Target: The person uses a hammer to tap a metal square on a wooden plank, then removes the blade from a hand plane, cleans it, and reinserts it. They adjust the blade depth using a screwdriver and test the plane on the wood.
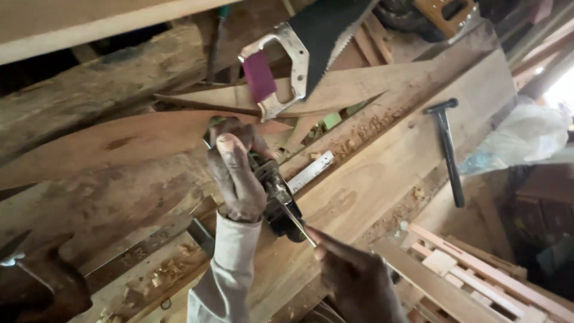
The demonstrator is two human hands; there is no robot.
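Observation:
My left hand (236,176), in a pale sleeve, grips a dark metal hand plane (278,200) and holds it above the wooden workbench (371,179). My right hand (356,281) comes in from the lower edge. Its fingertips pinch the thin metal blade (301,227) that sticks out of the plane's near end. The plane's front is hidden behind my left hand.
A handsaw with a purple grip (287,57) lies on curved wooden boards (119,140) at the back. A steel ruler (311,170) and wood shavings (365,128) sit mid-bench. A black hammer (448,149) lies to the right, a clear plastic bag (526,137) beyond it. Pale slats (472,269) are stacked at lower right.

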